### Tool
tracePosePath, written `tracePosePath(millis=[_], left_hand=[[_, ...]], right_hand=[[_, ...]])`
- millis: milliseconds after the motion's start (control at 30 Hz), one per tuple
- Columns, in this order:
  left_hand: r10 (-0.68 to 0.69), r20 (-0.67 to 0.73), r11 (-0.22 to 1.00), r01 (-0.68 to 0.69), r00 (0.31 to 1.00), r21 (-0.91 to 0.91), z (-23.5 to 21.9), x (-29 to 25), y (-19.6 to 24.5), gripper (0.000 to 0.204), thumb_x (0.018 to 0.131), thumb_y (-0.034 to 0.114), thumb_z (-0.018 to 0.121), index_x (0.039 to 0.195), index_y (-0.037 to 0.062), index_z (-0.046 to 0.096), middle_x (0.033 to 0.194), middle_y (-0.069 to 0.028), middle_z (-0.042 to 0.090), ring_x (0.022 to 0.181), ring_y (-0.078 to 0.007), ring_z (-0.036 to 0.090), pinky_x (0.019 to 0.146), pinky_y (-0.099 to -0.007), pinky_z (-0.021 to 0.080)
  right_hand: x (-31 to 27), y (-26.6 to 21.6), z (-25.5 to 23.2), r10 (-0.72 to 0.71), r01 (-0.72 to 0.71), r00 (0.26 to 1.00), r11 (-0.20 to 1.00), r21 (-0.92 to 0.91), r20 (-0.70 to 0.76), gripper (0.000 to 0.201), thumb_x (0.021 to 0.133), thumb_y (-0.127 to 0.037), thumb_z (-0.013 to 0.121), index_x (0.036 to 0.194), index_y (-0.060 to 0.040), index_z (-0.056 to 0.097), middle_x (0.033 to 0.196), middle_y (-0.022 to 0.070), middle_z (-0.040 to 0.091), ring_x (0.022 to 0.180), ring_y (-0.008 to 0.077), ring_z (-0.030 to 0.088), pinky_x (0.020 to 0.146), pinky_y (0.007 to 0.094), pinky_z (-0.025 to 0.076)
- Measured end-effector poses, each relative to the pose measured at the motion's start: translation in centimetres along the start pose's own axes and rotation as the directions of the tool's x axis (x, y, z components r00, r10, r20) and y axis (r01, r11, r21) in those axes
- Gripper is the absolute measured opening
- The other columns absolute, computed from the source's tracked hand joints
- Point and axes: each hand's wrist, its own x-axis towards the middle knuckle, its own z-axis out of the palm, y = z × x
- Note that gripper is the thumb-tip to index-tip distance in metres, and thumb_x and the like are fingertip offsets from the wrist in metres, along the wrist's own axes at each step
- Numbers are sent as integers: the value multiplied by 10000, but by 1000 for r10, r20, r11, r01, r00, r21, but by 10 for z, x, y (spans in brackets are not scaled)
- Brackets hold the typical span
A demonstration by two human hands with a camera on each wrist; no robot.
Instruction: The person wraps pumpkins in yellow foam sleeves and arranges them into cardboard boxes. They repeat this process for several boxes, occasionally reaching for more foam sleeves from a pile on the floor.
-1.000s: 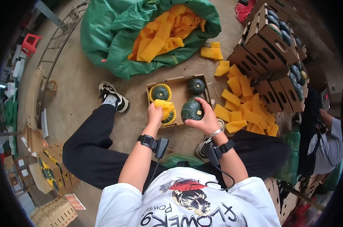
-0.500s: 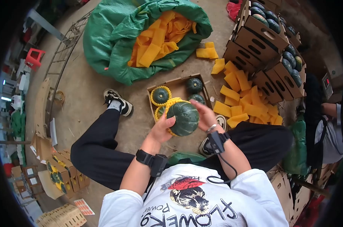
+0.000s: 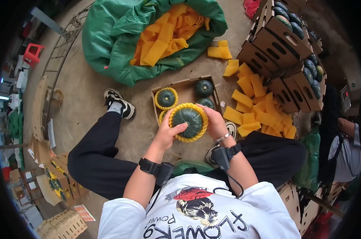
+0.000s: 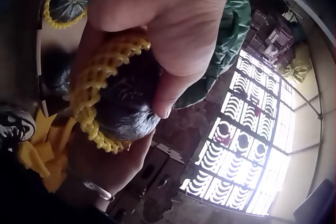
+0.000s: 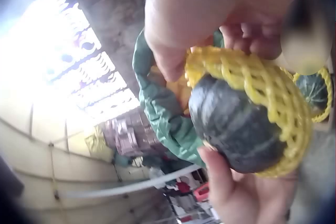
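A dark green pumpkin point(image 3: 187, 121) is held between both hands above the near edge of a shallow cardboard box point(image 3: 184, 83). Around its sides sits a yellow foam net point(image 5: 262, 85), leaving the top bare. My left hand point(image 3: 165, 131) grips the pumpkin from the left, its thumb lying across the dark skin. On the other side my right hand point(image 3: 216, 124) pinches the net's rim, thumb at the edge in the right wrist view. Inside the box are a netted pumpkin point(image 3: 165, 98), another partly hidden below it, and two bare pumpkins point(image 3: 203, 88) on the right.
A green sack point(image 3: 113, 44) full of yellow foam nets stands beyond the box. More nets point(image 3: 252, 103) lie in a pile on the floor at right, beside stacked cartons point(image 3: 282, 44) of pumpkins. Another person point(image 3: 345, 155) is at far right.
The right hand has lifted the pumpkin out of the box and brought it to the left hand's foam net. The net, bunched in the left hand earlier, now surrounds the pumpkin.
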Motion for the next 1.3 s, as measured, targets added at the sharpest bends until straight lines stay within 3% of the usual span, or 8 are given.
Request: tracePosePath(millis=[133,233,300,467,533,900,1133,1300], left_hand=[[-199,-95,967,211,975,140,-11,14,-30,756,744,216,757,1342,30,334,1248,-143,480,1136,-235,502,942,-359,432],[270,108,-16,-107,957,994,7,11,-8,1055,538,441,828,1389,112,300,1418,-230,232,1259,-425,317,1018,-475,347],[-100,214,27,-212,972,977,13,25,-24,1013,527,405,823,1381,169,331,1387,-215,298,1227,-436,340,1017,-469,354],[275,14,435,-137,961,890,-21,123,-56,815,555,316,788,1269,126,443,1229,-163,435,1158,-374,410,952,-448,393],[397,12,286,-136,918,949,-19,150,-70,801,569,311,783,1273,151,437,1241,-140,409,1155,-374,400,923,-441,422],[-88,-162,-267,134,983,954,-3,153,-71,921,636,286,808,1395,210,292,1405,-125,265,1286,-408,249,866,-612,426],[7,-155,-145,154,988,977,-50,128,-71,645,827,249,639,1374,81,341,1308,-176,406,1168,-352,440,938,-435,403],[249,-112,158,74,962,985,-31,96,-27,627,767,238,697,1291,13,438,1224,-219,484,1115,-360,494,939,-390,418]], right_hand=[[-3,15,11,326,-404,914,663,630,244,471,963,-385,365,1209,-13,516,1174,128,586,1070,232,572,951,372,439],[9,51,-1,445,-468,869,597,652,216,426,968,-352,345,1127,-19,557,1075,138,624,970,243,611,884,383,485],[21,54,2,538,-485,842,791,372,-48,381,969,-330,371,1081,-31,578,989,108,634,883,223,622,784,359,513],[67,58,-46,61,-293,915,780,-553,-398,238,858,-216,547,1061,-107,607,987,129,593,853,255,586,709,347,490],[64,52,-41,-146,9,989,-175,-985,35,382,723,-157,651,1099,-201,598,1104,117,506,988,291,502,761,371,454],[91,24,-129,-423,-230,832,325,-917,-359,181,751,-40,522,852,-33,672,811,197,633,877,361,595,772,427,478],[59,44,-181,-21,-197,977,-453,-870,-211,205,826,-147,489,964,-91,631,1137,154,569,1085,336,513,799,397,469],[56,-34,-140,-33,-346,938,-202,-916,-346,240,743,-129,567,966,-67,631,874,158,661,858,330,632,731,441,501]])
